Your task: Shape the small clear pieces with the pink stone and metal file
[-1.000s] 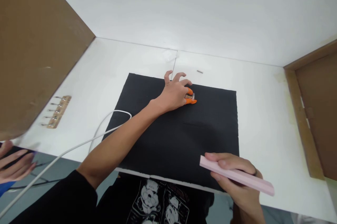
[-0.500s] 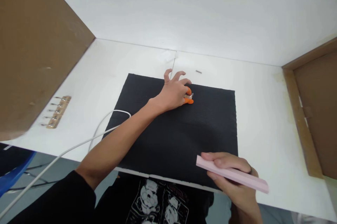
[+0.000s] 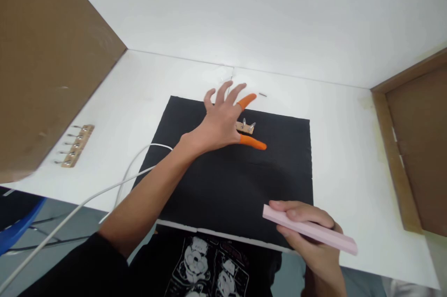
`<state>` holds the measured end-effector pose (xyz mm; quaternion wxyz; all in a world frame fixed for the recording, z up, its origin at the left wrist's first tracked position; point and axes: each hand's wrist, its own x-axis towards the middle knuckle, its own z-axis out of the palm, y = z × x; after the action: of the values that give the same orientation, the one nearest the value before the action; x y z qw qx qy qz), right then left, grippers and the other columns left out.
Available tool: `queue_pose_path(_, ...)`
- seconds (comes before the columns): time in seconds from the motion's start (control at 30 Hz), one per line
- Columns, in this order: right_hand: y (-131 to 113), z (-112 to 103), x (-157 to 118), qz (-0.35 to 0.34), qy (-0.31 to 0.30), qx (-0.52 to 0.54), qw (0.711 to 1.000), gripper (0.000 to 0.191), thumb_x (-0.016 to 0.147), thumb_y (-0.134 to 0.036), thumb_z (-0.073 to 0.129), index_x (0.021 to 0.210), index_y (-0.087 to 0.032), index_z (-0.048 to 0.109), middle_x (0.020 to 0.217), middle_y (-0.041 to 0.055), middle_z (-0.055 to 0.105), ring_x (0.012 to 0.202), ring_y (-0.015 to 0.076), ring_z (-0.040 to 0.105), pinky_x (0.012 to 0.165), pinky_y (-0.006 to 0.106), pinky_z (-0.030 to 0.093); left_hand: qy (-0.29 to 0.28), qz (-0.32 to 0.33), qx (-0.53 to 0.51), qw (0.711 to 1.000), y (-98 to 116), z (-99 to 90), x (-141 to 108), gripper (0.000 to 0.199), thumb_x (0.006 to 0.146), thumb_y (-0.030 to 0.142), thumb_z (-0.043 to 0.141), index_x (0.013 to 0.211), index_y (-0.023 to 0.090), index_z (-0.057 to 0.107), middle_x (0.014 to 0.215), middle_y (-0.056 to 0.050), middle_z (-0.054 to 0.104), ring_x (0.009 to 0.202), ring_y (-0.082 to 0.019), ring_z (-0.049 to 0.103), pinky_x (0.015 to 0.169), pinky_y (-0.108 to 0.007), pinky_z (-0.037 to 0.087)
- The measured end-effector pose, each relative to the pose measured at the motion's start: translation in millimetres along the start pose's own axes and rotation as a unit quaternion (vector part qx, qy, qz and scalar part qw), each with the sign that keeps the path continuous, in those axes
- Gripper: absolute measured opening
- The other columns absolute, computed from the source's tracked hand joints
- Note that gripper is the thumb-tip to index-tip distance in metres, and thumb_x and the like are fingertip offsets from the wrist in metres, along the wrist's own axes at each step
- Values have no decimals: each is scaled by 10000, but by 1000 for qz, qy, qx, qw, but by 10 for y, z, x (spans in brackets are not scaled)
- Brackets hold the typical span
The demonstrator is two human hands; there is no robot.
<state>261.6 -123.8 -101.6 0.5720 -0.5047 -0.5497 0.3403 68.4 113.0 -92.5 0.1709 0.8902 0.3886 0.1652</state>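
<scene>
Since the earlier frame, the left hand (image 3: pixel 220 124) has spread its thumb and forefinger, in orange covers (image 3: pixel 252 142), wide apart; the wooden strip (image 3: pixel 246 128) with metal pieces shows more fully between them, on the far part of the black mat (image 3: pixel 279 176); if the palm touches it, I cannot tell; the right hand (image 3: pixel 323 257) is clasped round the pink bar (image 3: pixel 338 242); the step seems releasing or regripping; the next move calls for clearing those metal pieces carefully.
</scene>
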Motion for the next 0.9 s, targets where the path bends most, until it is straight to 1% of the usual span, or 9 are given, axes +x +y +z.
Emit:
queue_pose_path(0.03, -3, -3, -1, 1, 5, 1, 1000, 279, 844, -98, 901, 1021, -278, 782, 1010, 20, 897, 894, 250, 888, 797, 304, 756, 49, -28, -10, 998, 4, -10, -105, 1015, 778, 676, 956, 1593, 214, 567, 1799, -238, 400, 1679, -516, 256, 1318, -694, 97)
queue_pose_path(0.13, 0, -16, 1, 0, 17, 8, 1000, 276, 847, -93, 897, 1022, -274, 786, 1029, 20, 898, 918, 247, 888, 835, 309, 754, 154, -184, -12, 971, -41, 61, -484, 519, 1083, 493, 676, 1532, 246, 591, 1719, -164, 535, 1609, -384, 434, 1302, -600, 215)
queue_pose_path(0.2, 14, -29, -1, 1, 20, 14, 1000, 264, 859, -109, 899, 1031, -272, 782, 1055, 21, 897, 934, 242, 887, 842, 308, 752, 131, -252, -6, 959, -114, 152, -713, 397, 1138, 390, 547, 1498, 237, 619, 1641, -166, 614, 1561, -382, 495, 1282, -634, 239)
queue_pose_path(0.27, 37, -42, -7, 4, 23, 19, 1000, 256, 874, -124, 898, 1044, -272, 776, 1081, 17, 896, 954, 234, 886, 855, 305, 750, 92, -259, -9, 962, -206, 222, -851, 414, 1083, 406, 649, 1460, 234, 663, 1609, -172, 648, 1573, -420, 481, 1270, -657, 264)
queue_pose_path(0.33, 62, -46, -16, 8, 24, 22, 999, 250, 889, -132, 893, 1058, -272, 773, 1094, 17, 895, 967, 230, 884, 857, 306, 750, 55, -249, -10, 967, -305, 244, -870, 481, 1045, 433, 716, 1484, 243, 670, 1673, -166, 598, 1632, -435, 406, 1296, -664, 243)
queue_pose_path(0.47, 84, -26, -34, 12, 20, 16, 1000, 239, 903, -139, 885, 1073, -268, 777, 1098, 38, 894, 977, 252, 884, 838, 341, 760, -11, -225, -13, 974, -508, 193, -639, 575, 969, 428, 829, 1505, 265, 699, 1773, -154, 486, 1710, -465, 245, 1337, -721, 129)
queue_pose_path(0.53, 79, -10, -48, 6, 10, 8, 1000, 246, 890, -139, 893, 1069, -269, 784, 1089, 44, 894, 967, 263, 885, 827, 350, 763, -33, -218, -17, 975, -588, 165, -501, 505, 944, 410, 863, 1425, 293, 763, 1791, -132, 466, 1717, -465, 229, 1338, -740, 110)
queue_pose_path(0.73, 49, -12, -107, 4, 2, -25, 1000, 215, 911, -177, 888, 1072, -277, 785, 1075, 38, 896, 963, 239, 883, 826, 322, 752, -21, -235, -20, 972, -647, 176, -368, 278, 997, 422, 811, 1255, 327, 852, 1772, -99, 495, 1695, -472, 267, 1305, -802, 136)
queue_pose_path(0.9, -11, -198, -11, -1, 2, -66, 998, 124, 990, -321, 842, 1101, -318, 786, 1086, 7, 896, 997, 191, 852, 867, 300, 715, 8, -232, -20, 973, -615, 231, -443, 239, 1013, 348, 782, 1234, 315, 868, 1734, -111, 548, 1675, -482, 312, 1283, -830, 156)
